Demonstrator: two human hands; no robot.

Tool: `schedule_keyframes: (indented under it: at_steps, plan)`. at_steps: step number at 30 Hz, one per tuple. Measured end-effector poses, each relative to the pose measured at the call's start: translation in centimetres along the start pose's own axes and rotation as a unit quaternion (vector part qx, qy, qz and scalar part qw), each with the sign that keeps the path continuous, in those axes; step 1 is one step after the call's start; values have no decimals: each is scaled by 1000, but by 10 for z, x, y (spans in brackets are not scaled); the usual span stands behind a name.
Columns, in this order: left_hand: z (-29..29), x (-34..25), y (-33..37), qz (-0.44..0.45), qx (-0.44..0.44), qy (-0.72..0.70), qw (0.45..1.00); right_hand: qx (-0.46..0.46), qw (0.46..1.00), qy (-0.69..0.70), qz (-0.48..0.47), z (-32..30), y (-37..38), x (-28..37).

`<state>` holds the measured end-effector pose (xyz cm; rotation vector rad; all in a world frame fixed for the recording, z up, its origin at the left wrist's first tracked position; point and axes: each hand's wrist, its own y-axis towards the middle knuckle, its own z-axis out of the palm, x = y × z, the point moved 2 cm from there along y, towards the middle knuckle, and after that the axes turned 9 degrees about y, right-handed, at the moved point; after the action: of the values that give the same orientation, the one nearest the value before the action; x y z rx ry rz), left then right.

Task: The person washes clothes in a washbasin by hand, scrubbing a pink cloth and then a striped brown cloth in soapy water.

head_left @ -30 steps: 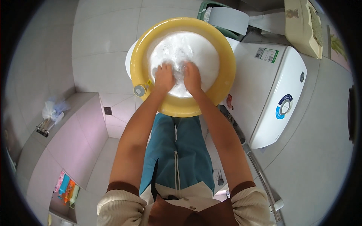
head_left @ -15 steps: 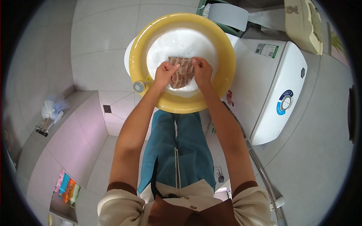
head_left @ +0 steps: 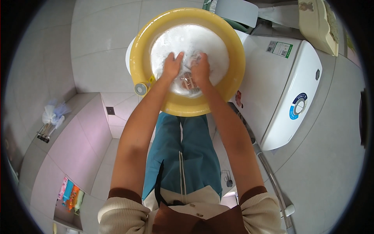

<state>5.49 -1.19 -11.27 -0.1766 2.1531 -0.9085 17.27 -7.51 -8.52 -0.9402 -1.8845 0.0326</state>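
Note:
A yellow basin holds water topped with white suds. Both my hands are in the suds near its middle. A brown cloth with a pale checked pattern lies mostly under the foam, showing only between and just below my wrists. My left hand has its thumb and forefinger apart, its lower fingers sunk in foam. Curled fingers on my right hand close on foam-covered cloth beside it; the exact grip is hidden by suds.
A white appliance with a round dial stands right of the basin. A round grey-and-yellow fitting sits on the basin's left rim. Behind are a green bin and a cream container. Coloured packets fill a wall niche at lower left.
Both hands have moved away from me and down into the suds. The cloth, held up between them earlier, is now mostly sunk in foam. My left thumb and forefinger have parted.

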Motion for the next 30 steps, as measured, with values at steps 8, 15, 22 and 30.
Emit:
schedule_keyframes:
  at_steps: [8, 15, 22, 30]
  plan:
    - [-17, -48, -44, -79, 56, -407, 908, -23, 989, 5, -148, -5, -40, 89]
    - [-41, -56, -30, -129, 134, -403, 896, 6, 986, 103, -133, 2, -44, 113]
    - [-31, -90, -52, -170, 123, -483, 850, -34, 992, 114, -44, -15, -1, 100]
    - [-33, -82, -73, -236, 133, -383, 883, 23, 998, 61, -13, -19, 0, 70]
